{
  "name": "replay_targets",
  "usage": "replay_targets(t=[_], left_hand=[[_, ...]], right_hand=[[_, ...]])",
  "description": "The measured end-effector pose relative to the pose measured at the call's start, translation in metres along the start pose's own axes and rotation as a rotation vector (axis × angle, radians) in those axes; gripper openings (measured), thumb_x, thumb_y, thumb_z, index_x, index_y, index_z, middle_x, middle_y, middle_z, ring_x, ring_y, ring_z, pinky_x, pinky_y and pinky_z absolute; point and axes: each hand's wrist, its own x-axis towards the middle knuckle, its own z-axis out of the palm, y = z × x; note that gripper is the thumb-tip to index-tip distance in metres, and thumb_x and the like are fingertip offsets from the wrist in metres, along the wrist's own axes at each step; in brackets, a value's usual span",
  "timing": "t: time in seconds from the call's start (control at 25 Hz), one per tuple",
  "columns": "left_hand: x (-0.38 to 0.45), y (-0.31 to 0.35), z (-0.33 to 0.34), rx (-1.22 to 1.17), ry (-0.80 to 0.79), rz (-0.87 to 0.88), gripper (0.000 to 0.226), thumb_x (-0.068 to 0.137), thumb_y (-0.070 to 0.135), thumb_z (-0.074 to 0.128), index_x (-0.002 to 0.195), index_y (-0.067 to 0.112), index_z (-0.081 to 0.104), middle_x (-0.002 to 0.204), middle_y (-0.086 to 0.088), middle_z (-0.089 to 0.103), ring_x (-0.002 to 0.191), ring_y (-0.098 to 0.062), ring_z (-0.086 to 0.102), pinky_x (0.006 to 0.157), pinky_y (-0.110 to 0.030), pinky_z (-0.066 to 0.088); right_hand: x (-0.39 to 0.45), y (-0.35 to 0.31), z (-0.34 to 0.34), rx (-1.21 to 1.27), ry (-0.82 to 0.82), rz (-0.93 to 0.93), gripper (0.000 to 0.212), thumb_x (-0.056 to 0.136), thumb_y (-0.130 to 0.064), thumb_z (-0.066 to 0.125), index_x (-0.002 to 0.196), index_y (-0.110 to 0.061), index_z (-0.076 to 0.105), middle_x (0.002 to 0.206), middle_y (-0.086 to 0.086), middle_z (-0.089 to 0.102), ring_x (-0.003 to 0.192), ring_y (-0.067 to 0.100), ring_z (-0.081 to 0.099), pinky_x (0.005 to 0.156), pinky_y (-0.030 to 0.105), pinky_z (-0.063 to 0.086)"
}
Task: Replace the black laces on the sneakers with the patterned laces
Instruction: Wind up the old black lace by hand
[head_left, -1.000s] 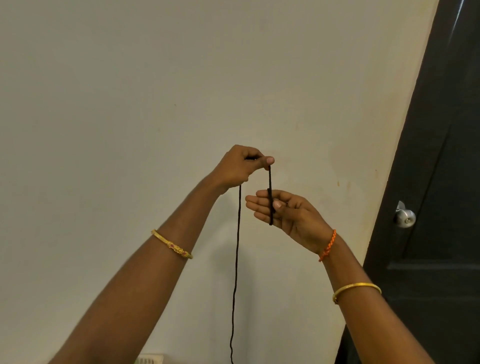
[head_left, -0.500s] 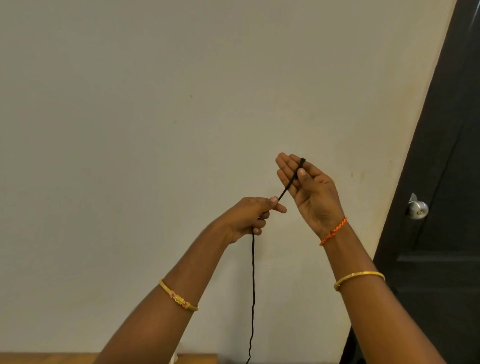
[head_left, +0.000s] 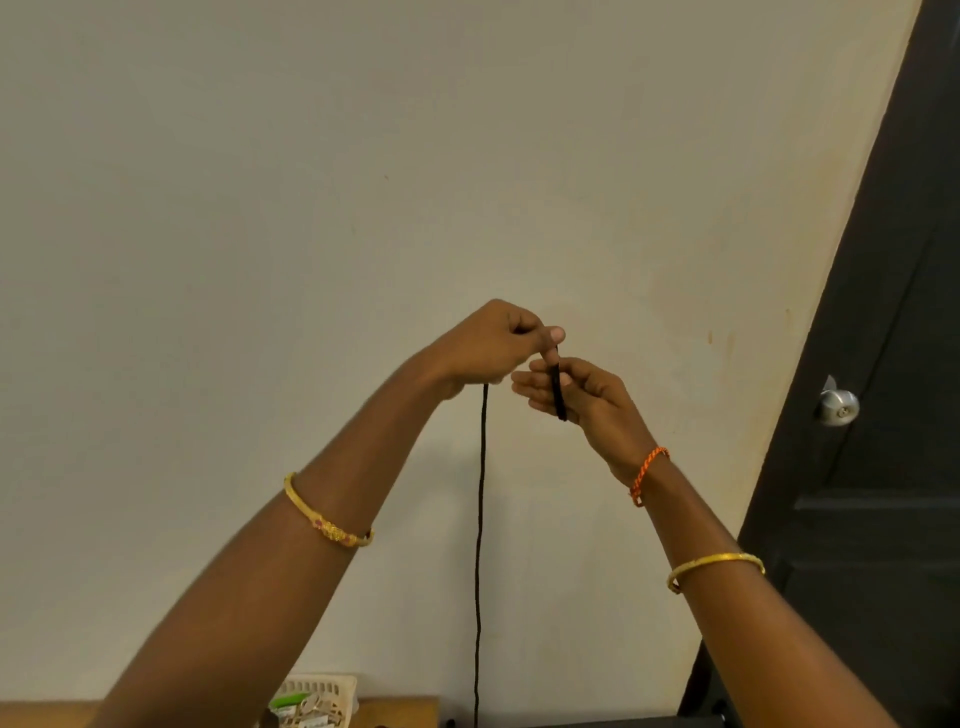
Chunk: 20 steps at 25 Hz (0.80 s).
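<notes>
**Q.** Head view: what do the hands hold?

**A.** Both hands are raised before a pale wall (head_left: 363, 208). The left hand (head_left: 483, 348) pinches the black lace (head_left: 480, 519) between thumb and forefinger at its top. The right hand (head_left: 582, 395), fingers loosely curled and thumb pressed down, holds a short bundled length of the same lace against its fingers. From the left hand one long strand hangs straight down and leaves the frame at the bottom edge. The two hands are just beside each other, fingertips nearly touching.

**Q.** Which step is this, and where are the sneakers?

**A.** Judged from the pose, the removed black lace is being gathered into a coil. Neither the sneakers nor the patterned laces are in view.

**Q.** What could go wrong?

**A.** The bundle is held only by a thumb; if that pressure eases, the turns may spring loose. The free strand could also twist or snag on something below, out of sight.

**Q.** Containers?

**A.** A pale slotted basket (head_left: 332, 685) stands on the wooden tabletop (head_left: 400, 712) at the lower edge. It holds small items, one green; they are too small to identify. A dark door (head_left: 883, 467) with a metal knob (head_left: 837, 408) is at right.
</notes>
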Motion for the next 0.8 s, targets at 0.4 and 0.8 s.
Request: replay_targets(t=[0.4, 0.8], left_hand=[[0.032, -0.048, 0.027, -0.323, 0.076, -0.182, 0.025, 0.098, 0.031, 0.051, 0.081, 0.015, 0.063, 0.056, 0.008, 0.043, 0.051, -0.008, 0.033, 0.051, -0.019, 0.035], [0.001, -0.047, 0.075, -0.506, -0.184, -0.385, 0.03, 0.1, 0.037, 0.043, 0.09, 0.015, 0.062, 0.056, 0.006, 0.027, 0.046, -0.006, 0.023, 0.045, -0.017, 0.029]], right_hand=[[-0.002, -0.018, -0.013, 0.291, -0.114, 0.098, 0.038, 0.101, -0.004, 0.024, 0.107, -0.003, 0.061, 0.096, 0.009, 0.073, 0.093, 0.023, 0.07, 0.078, 0.026, 0.056], [0.021, -0.003, -0.031, 0.431, 0.11, -0.014, 0.031, 0.102, -0.003, 0.027, 0.118, -0.001, 0.054, 0.111, 0.008, 0.068, 0.106, 0.022, 0.066, 0.09, 0.027, 0.053]])
